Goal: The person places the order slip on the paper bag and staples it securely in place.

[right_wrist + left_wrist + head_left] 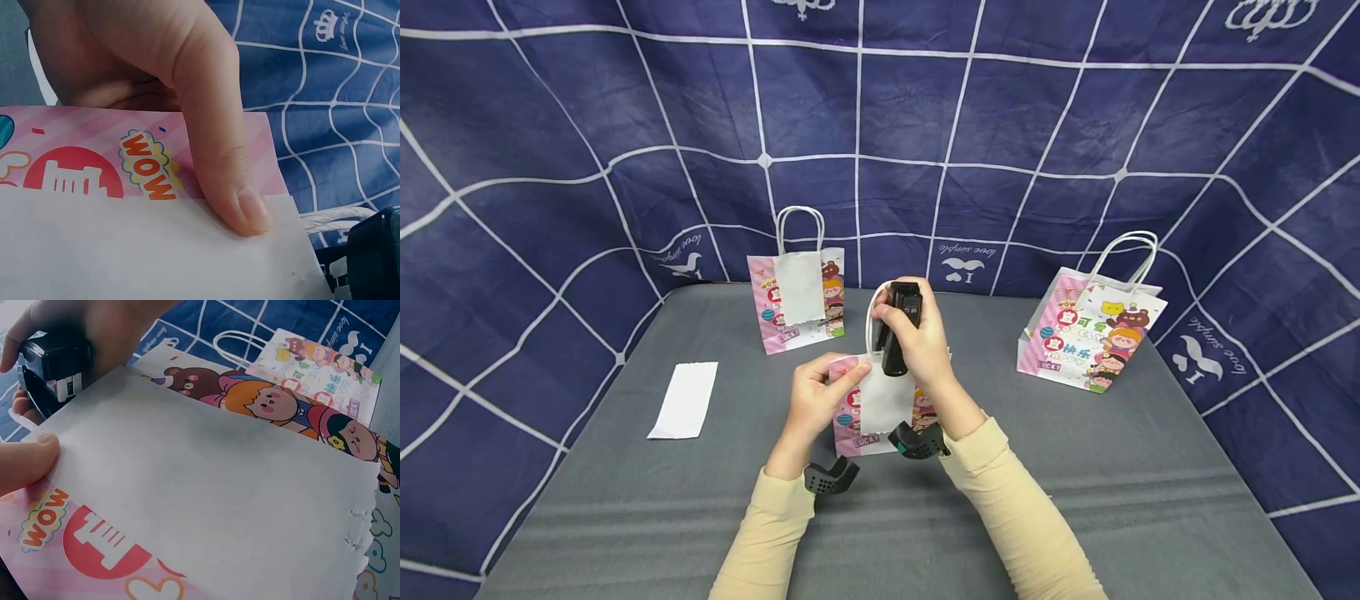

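Note:
A small pink and white paper gift bag (844, 417) stands upright in the middle of the table, a blank white sheet of paper (886, 400) lying over its front. My left hand (817, 398) pinches the sheet and the bag's top edge together, thumb in front. In my right hand (929, 346) is a black stapler (895, 354), held upright at the top of the sheet, beside the bag's white handle. From the left wrist, the stapler (59, 362) shows at the sheet's upper corner, close to the left thumb (34, 462).
Behind and to the left stands a similar bag (763, 312) with a white sheet on its front. Another bag (1086, 333), its printed front uncovered, is at the right. A loose white sheet (685, 402) lies on the grey table at left. Blue checked cloth (910, 108) hangs behind.

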`<state>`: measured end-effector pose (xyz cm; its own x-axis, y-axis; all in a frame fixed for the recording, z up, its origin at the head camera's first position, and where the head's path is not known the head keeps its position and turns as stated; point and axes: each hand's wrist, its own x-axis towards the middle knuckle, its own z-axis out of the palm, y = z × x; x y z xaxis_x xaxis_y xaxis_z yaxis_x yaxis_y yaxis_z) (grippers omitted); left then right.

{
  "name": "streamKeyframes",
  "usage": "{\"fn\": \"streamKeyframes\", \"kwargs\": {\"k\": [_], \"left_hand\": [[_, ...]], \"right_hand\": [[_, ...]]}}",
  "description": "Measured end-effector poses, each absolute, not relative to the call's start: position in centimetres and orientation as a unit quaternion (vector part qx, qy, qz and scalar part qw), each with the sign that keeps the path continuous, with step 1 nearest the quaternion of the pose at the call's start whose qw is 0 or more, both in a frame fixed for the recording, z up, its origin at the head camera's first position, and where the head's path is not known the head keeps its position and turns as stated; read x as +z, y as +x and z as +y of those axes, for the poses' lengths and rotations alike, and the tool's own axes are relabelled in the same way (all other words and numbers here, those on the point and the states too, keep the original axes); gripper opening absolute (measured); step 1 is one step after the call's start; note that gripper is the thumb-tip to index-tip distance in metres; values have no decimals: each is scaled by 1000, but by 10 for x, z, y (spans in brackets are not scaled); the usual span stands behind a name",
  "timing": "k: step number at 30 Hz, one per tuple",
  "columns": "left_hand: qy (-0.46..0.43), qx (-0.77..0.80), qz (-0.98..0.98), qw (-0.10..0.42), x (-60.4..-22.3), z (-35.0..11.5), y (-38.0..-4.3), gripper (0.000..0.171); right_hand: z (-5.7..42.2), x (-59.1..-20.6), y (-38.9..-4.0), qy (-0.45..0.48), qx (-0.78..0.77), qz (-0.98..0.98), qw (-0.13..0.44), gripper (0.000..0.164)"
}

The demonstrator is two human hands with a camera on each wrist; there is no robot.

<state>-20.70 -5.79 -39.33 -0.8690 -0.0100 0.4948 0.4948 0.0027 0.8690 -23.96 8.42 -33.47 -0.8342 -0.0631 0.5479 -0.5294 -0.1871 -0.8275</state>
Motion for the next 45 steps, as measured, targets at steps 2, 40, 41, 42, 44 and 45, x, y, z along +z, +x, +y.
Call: {"fn": "streamKeyframes", "kwargs": {"k": [2, 40, 41, 42, 44, 45], "left_hand": [[-175, -685, -683, 185, -393, -58, -207, 7], [-177, -689, -675, 196, -391, -54, -205, 6], [-178, -688, -676, 196, -391, -54, -205, 6], [-180, -687, -676, 195, -391, -54, -205, 6], [-182, -687, -677, 193, -391, -54, -205, 6], [-184, -687, -677, 191, -391, -54, -206, 6]], "right_hand": [[84, -335, -239, 238, 729, -621, 162, 25], [64, -323, -223, 180, 612, -693, 336, 12], [64, -327, -227, 176, 607, -695, 342, 13], [65, -331, -231, 172, 602, -698, 347, 14], [65, -338, -238, 166, 595, -701, 357, 16], [65, -340, -239, 164, 592, -702, 361, 16]]}}
